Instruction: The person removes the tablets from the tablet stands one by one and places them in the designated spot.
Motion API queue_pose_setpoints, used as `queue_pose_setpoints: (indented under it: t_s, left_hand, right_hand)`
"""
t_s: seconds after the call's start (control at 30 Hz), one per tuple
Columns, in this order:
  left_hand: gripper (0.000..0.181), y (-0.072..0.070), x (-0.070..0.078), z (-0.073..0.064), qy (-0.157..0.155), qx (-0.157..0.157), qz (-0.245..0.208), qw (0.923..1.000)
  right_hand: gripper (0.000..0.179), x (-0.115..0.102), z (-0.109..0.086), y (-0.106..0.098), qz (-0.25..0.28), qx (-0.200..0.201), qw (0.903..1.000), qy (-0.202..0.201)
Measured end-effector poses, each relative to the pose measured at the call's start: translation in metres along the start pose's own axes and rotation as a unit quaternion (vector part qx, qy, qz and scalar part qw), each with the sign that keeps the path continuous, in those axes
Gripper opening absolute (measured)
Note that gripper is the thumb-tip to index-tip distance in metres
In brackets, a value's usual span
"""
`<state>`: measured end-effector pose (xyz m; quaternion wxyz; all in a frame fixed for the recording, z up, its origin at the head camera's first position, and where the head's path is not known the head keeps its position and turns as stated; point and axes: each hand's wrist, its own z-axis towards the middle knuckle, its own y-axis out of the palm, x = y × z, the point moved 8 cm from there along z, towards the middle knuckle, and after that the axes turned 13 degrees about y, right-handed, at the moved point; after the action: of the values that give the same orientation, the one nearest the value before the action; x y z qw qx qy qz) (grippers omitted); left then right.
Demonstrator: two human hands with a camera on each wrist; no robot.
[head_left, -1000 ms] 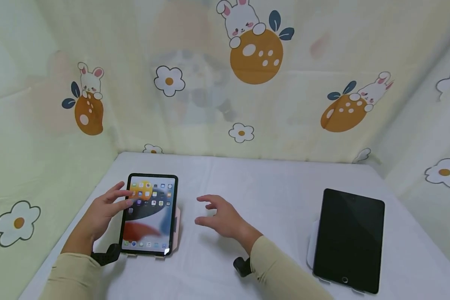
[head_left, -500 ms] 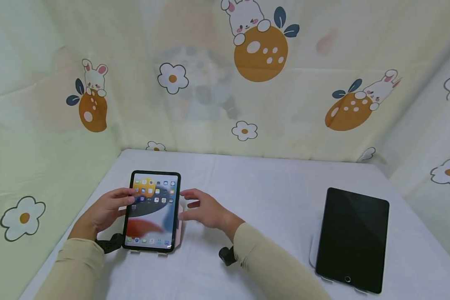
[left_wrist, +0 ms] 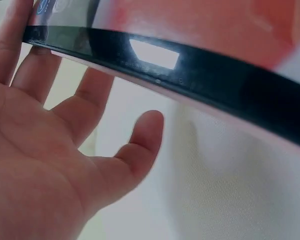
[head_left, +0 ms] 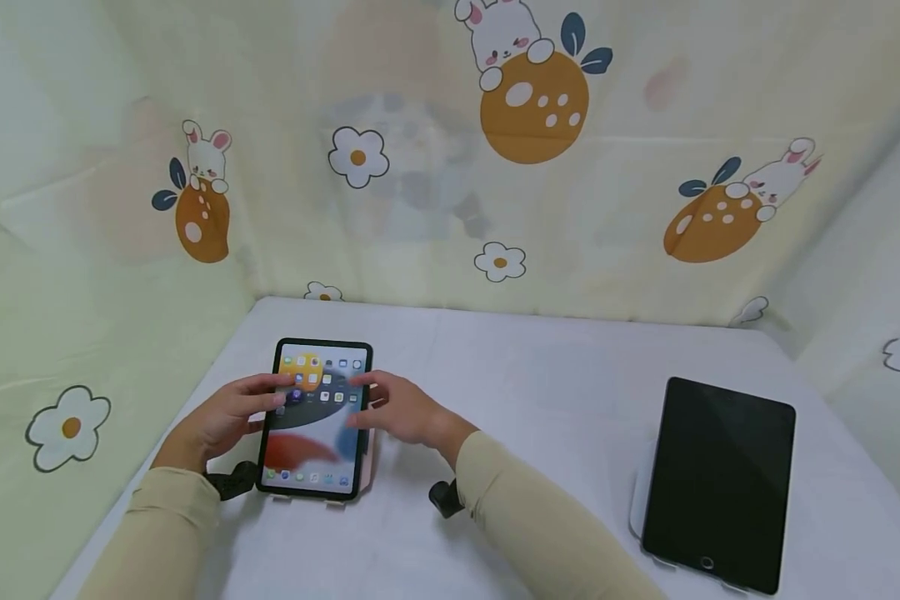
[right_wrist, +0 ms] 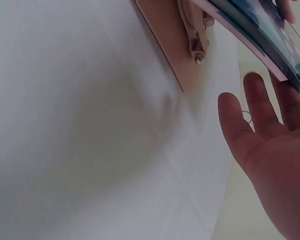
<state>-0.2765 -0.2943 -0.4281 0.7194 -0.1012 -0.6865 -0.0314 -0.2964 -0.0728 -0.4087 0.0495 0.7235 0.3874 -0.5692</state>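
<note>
A lit tablet (head_left: pixel 311 437) with a colourful home screen leans on a pink stand (head_left: pixel 369 467) at the left of the table. My left hand (head_left: pixel 225 417) holds its left edge, two fingertips over the screen. In the left wrist view, other fingers (left_wrist: pixel 37 75) reach behind the tablet, and the little finger is apart from it. My right hand (head_left: pixel 411 412) is at the right edge, its blurred fingertips over the screen. The right wrist view shows its lower fingers (right_wrist: pixel 260 105) spread, one partly hidden behind the tablet; whether they touch it I cannot tell.
A second tablet (head_left: pixel 720 483) with a dark screen leans on a pale stand (head_left: pixel 642 492) at the right. White cloth covers the table (head_left: pixel 525 375). A printed curtain (head_left: pixel 420 208) hangs behind and along the sides.
My right hand has moved left from beside the tablet to its right edge. My left fingers have come closer together at the left edge. The camera view has shifted slightly.
</note>
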Motion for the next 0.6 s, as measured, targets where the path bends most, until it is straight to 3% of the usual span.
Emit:
queue_pose_setpoints:
  t_s: [0.27,0.47,0.6]
  left_hand:
    - [0.023,-0.001,0.008,0.003,0.021,0.019,0.024,0.9993]
    - [0.042,0.003,0.035,0.009,0.026,0.017,0.071,0.997]
    - [0.049,0.015,0.056,0.011,0.022,-0.002,0.108,0.994]
  right_hand:
    - [0.05,-0.002,0.001,-0.002,0.036,0.014,0.9992,0.006]
    - [0.047,-0.017,-0.01,-0.017,0.082,0.032,0.9957,-0.028]
    - [0.045,-0.023,-0.023,-0.034,0.098,0.072,0.9914,-0.046]
